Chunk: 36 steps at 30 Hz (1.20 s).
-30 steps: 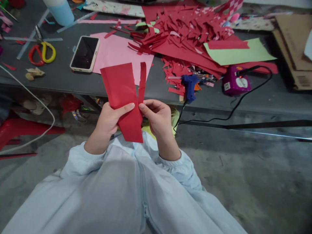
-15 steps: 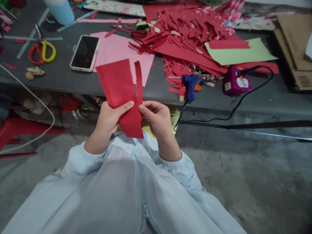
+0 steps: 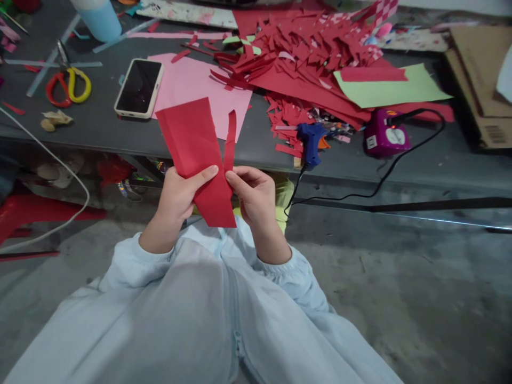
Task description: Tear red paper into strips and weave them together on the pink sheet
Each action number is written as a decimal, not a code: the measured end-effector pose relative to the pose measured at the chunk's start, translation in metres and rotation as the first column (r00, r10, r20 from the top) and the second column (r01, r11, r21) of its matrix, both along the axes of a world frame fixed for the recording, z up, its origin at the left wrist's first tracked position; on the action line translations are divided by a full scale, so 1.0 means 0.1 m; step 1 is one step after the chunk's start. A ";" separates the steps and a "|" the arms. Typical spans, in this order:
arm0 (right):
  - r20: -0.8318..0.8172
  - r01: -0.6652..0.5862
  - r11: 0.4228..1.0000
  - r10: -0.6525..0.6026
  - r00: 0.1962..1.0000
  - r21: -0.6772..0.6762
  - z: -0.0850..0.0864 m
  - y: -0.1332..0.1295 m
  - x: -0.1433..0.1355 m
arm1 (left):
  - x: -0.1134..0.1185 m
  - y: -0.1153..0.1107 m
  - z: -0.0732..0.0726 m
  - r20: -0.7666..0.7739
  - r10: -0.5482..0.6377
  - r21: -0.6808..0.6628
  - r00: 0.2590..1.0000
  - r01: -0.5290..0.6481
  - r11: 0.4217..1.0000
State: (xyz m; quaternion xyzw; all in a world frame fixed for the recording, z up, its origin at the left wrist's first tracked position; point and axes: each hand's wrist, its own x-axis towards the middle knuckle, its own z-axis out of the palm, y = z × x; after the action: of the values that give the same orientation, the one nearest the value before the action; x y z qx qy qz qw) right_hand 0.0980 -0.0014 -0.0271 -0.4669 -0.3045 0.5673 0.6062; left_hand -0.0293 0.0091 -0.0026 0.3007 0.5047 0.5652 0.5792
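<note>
A folded-looking sheet of red paper (image 3: 194,136) is gripped by my left hand (image 3: 180,194), its thumb lying flat on top near the middle. Along the sheet's right edge a narrow red strip (image 3: 230,138) stands partly parted from it, with a gap at the top. My right hand (image 3: 254,189) pinches the strip between thumb and finger, low down where it meets the sheet. Both hands are in front of the table's near edge, over my lap. Pink paper (image 3: 192,80) lies on the table behind the sheet.
Left on the dark table (image 3: 96,125) are scissors (image 3: 68,85), a phone (image 3: 140,88) and a bottle (image 3: 102,21). To the right are heaped red paper pieces (image 3: 296,48), a blue glue gun (image 3: 311,144), a purple box (image 3: 386,133) with a black cord, and cardboard (image 3: 480,80).
The strip's upper end leans further right, away from the sheet, and the gap is wider. My right hand has shifted slightly left; my left hand keeps its hold.
</note>
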 end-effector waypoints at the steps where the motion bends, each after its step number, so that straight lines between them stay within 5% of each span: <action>1: 0.002 0.015 1.000 -0.015 1.000 0.003 -0.01 0.00 -0.01 | 0.01 0.00 0.00 0.006 0.005 -0.001 1.000 -0.005 1.000; 7: -0.025 0.053 0.998 -0.052 0.998 0.033 0.00 -0.03 -0.04 | 0.02 0.00 0.03 0.014 0.021 0.014 1.000 -0.022 1.000; 13: -0.053 -0.115 0.993 0.113 0.992 -0.034 0.04 -0.02 0.02 | -0.01 0.02 0.03 -0.022 0.044 0.035 0.999 -0.043 0.998; 25: -0.101 0.036 0.999 -0.033 0.994 0.030 -0.02 -0.03 -0.07 | -0.04 0.06 -0.02 -0.029 0.049 0.079 0.998 -0.046 0.996; 29: -0.128 -0.073 0.997 0.076 0.989 0.031 -0.01 -0.02 -0.03 | -0.06 0.08 -0.03 -0.032 0.053 0.079 0.998 -0.050 0.996; 36: -0.147 -0.071 0.997 0.073 0.986 0.023 -0.03 0.01 0.00 | -0.14 0.07 0.06 -0.021 -0.113 -0.009 0.993 0.112 0.994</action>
State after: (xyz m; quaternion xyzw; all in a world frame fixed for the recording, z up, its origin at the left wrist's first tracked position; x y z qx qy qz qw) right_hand 0.0981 -0.0008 -0.0296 -0.4068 -0.2803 0.6193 0.6103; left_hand -0.0435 0.0157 0.0036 0.3327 0.4953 0.5264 0.6057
